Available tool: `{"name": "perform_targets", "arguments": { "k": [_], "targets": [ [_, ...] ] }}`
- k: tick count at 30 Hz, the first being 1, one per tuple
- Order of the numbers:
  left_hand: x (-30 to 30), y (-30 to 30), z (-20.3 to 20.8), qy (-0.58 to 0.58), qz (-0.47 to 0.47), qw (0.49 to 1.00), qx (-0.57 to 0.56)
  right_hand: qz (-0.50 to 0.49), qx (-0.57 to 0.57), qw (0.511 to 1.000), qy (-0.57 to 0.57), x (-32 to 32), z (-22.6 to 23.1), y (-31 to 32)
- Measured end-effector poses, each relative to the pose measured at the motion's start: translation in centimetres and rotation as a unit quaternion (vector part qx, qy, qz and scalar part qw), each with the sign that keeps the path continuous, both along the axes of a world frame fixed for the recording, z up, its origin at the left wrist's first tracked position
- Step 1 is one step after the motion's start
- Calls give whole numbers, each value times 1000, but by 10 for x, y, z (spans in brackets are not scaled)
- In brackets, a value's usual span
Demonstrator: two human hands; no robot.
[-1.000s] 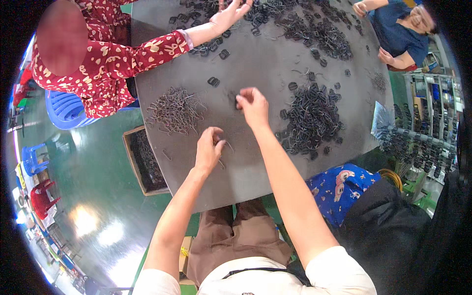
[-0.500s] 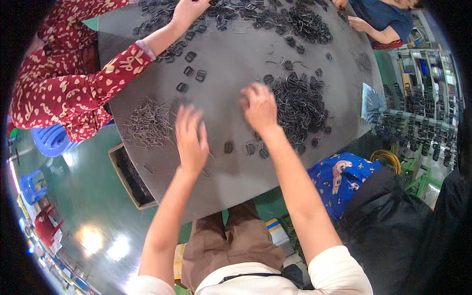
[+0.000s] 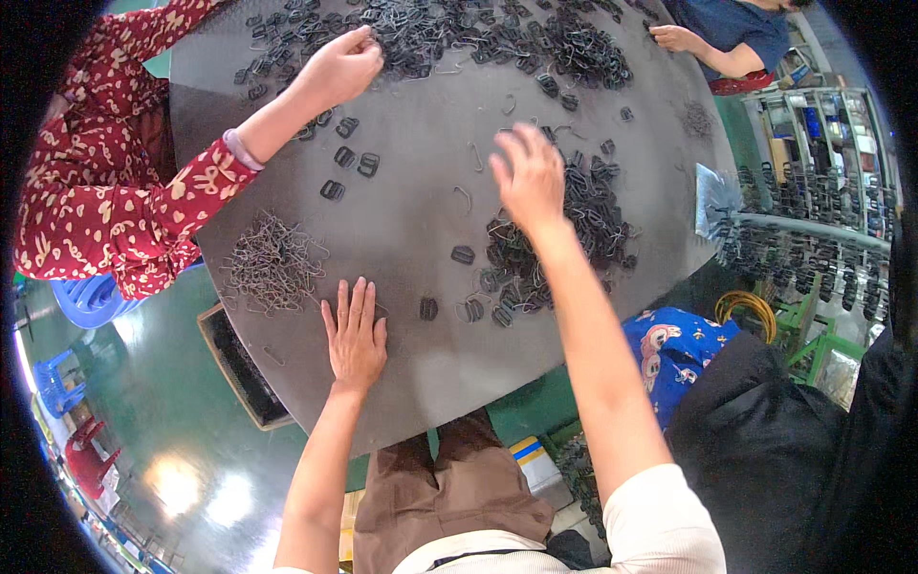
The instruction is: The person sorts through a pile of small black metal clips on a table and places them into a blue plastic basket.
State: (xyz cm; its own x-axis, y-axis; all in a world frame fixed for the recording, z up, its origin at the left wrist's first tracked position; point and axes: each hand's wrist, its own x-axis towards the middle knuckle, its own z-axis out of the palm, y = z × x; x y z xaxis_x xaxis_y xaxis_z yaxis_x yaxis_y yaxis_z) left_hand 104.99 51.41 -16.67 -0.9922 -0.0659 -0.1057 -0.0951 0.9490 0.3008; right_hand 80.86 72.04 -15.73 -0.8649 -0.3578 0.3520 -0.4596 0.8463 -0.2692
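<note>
My left hand lies flat on the grey tabletop, fingers stretched out and nothing in them. Close beside its fingertips is a tangled heap of thin bent wire pieces. Over the far left side of a pile of small black slider buckles is my right hand, its fingers apart and slightly blurred. I see nothing held in it. Between my hands lie a single black buckle and another black buckle. A few thin wire hooks lie left of my right hand.
A person in a red patterned sleeve reaches across from the left. A larger heap of black buckles covers the far side, with another person's hand at the far right. Right of the table stands a rack hung with black pieces.
My left hand has come down toward me and now rests flat. My right hand has shifted a little right over the pile. The other person's arm at the left has moved nearer.
</note>
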Motion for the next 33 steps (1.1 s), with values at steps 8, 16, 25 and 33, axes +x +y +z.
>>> {"name": "perform_targets", "arguments": {
  "k": [8,16,25,33],
  "targets": [
    [4,-4,-5,39,24,997,56,61,36,989,-127,25,-30,7],
    [-10,46,10,96,-16,991,94,-7,-75,983,-169,139,25,9],
    [-33,45,7,94,-45,974,203,-117,-196,891,-392,182,21,-7],
    [-30,30,26,-63,185,871,451,-136,-74,980,-129,122,15,8]
  ]
}}
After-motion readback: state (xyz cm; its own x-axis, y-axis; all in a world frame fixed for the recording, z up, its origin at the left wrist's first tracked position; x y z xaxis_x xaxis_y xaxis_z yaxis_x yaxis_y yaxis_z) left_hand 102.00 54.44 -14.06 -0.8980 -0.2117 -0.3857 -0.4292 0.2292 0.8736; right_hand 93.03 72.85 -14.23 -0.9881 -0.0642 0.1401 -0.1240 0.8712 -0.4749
